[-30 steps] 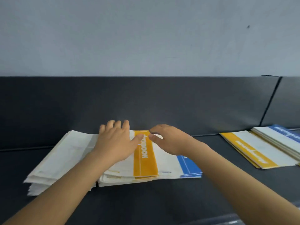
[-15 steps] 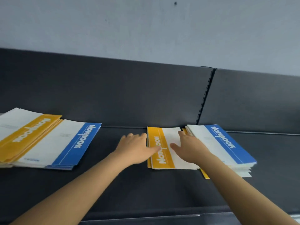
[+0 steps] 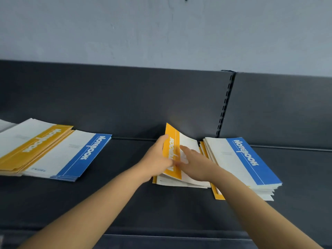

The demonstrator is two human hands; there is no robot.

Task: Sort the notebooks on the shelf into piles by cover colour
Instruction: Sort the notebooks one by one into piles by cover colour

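In the middle of the frame the left hand [image 3: 157, 159] curls its fingers round the left edge of a yellow notebook [image 3: 171, 135]. That edge is tilted up off the small pile [image 3: 179, 183] beneath it on the dark shelf [image 3: 125, 194], and the right hand [image 3: 197, 164] lies with straight fingers flat on the notebook's white part. Just to its right sits a blue-topped pile [image 3: 251, 162]; well apart, at the left of the frame, lie overlapping yellow notebooks [image 3: 32, 144] and blue notebooks [image 3: 71, 155].

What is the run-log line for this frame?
left hand: grips raised edge of yellow-banded white paper notebook | right hand: flat on its cover | blue-banded notebook stack: to its right | mixed pile: far left
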